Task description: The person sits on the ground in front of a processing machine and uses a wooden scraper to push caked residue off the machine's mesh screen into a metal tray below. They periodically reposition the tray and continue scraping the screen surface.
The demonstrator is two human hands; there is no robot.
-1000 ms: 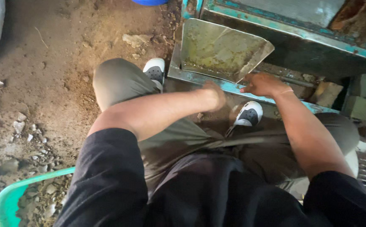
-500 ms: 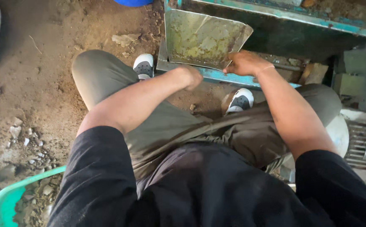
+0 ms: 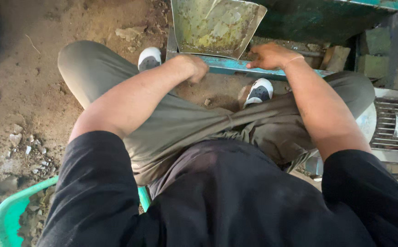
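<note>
Both hands have shifted lower under the metal chute (image 3: 215, 27): left hand (image 3: 193, 67) curled shut below its lip, perhaps holding nothing; right hand (image 3: 270, 55) spread flat on the blue frame (image 3: 235, 66) beside it. Chute looks empty.

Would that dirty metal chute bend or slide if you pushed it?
Probably not. The metal chute looks like stiff sheet metal joined to the green machine, so it likely stays put. Its grimy surface may feel gritty, and both hands sit at its lower edge.

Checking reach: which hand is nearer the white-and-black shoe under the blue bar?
Right hand, resting on the blue bar just above the shoe; left hand sits farther left.
</note>
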